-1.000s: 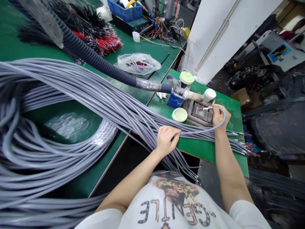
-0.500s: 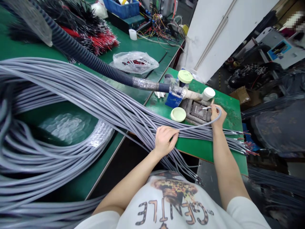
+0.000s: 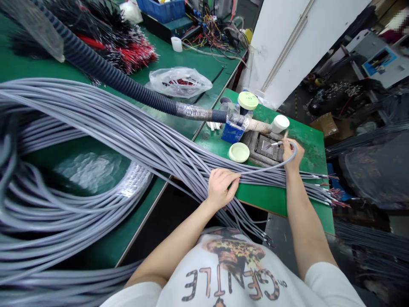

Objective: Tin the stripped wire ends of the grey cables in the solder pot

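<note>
A single grey cable (image 3: pixel 265 169) runs between my hands and bends back in a loop at the right. My right hand (image 3: pixel 293 154) is closed on it near its stripped end, whose thin wires (image 3: pixel 270 145) point left over a solder pot (image 3: pixel 264 147). Whether the wires touch the pot's surface I cannot tell. My left hand (image 3: pixel 222 187) pinches the same cable farther back, resting over a thick bundle of grey cables (image 3: pixel 179 149). Several stripped cable ends (image 3: pixel 332 196) from the bundle lie beyond my right forearm.
A black corrugated hose (image 3: pixel 128 83) crosses to the pot, next to a blue box (image 3: pixel 232 132). A pale green lid (image 3: pixel 239 152), a white cup (image 3: pixel 280 123) and a lidded jar (image 3: pixel 247 101) stand around it. A plastic bag (image 3: pixel 180 82) lies on the green table (image 3: pixel 105 160).
Both hands keep their hold on the cable and have hardly moved. The stripped wires over the pot have shifted very slightly; the view has turned a little.
</note>
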Tool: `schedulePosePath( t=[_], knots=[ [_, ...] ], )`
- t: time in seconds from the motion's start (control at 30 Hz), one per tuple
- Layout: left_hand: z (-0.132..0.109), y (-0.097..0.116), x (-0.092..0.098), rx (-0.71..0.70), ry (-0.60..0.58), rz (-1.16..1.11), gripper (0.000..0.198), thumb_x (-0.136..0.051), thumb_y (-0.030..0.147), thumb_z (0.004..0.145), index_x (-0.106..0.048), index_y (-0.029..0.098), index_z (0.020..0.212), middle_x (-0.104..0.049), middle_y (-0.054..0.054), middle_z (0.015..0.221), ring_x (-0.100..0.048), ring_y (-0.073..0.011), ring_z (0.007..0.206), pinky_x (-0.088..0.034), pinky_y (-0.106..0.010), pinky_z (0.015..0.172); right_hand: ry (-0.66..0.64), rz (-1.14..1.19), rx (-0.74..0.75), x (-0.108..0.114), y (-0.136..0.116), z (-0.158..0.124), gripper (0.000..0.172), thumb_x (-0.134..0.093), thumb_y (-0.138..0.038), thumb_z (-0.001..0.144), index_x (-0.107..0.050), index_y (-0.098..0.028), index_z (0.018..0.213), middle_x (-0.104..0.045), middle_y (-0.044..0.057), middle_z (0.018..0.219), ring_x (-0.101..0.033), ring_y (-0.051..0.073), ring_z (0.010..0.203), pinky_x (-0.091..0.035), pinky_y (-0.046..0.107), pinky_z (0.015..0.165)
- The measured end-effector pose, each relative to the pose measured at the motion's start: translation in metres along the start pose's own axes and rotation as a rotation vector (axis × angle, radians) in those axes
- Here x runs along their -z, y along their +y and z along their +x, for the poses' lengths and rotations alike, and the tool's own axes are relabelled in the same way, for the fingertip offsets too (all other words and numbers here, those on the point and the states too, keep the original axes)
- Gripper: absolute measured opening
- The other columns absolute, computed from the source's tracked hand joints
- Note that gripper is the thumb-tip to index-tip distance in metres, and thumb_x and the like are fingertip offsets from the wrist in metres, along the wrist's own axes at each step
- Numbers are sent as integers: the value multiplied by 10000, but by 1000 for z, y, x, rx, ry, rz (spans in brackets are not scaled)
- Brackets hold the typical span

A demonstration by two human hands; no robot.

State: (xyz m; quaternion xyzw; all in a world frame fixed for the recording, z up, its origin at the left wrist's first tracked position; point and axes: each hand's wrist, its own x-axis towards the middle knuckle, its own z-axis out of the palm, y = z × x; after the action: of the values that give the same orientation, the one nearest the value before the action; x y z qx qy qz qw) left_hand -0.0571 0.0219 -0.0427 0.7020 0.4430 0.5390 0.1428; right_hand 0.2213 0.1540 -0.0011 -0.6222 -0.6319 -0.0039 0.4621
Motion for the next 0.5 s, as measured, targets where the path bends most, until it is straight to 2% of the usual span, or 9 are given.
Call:
schedulePosePath(
  t=[0.17,0.27,0.37,0.5],
  knots=[
    [-1,-1,1,21,-23,-44,142,-603,182,832,-679,221,945,-735,-29,857,-633,-185,872,-403,-383,874,-77,124,116,44,-70,-27,220,-532,-312,900,-699,-213,1005,-737,47,926,-677,193,817,-531,333,746],
    [1,2,5,61,-27,-183,120,-624,220,828,-697,214,923,-734,-40,847,-628,-188,842,-415,-384,850,-203,225,365,72,-114,-57,226,-612,-197,847,-700,-265,1044,-732,36,1008,-664,197,855,-527,359,769],
    [5,10,8,217,-87,-474,179,-586,306,867,-717,192,907,-728,-63,803,-621,-187,782,-445,-366,794,-336,253,635,92,-140,-85,366,-673,-135,793,-670,-275,1131,-719,45,1104,-649,210,919,-525,396,804],
    [6,24,8,555,-298,-1062,435,-516,517,877,-729,137,881,-719,-98,764,-638,-186,705,-486,-334,715,-481,195,859,102,-146,-115,406,-675,-134,797,-635,-225,1191,-695,70,1167,-619,213,1015,-511,413,856]
  ],
)
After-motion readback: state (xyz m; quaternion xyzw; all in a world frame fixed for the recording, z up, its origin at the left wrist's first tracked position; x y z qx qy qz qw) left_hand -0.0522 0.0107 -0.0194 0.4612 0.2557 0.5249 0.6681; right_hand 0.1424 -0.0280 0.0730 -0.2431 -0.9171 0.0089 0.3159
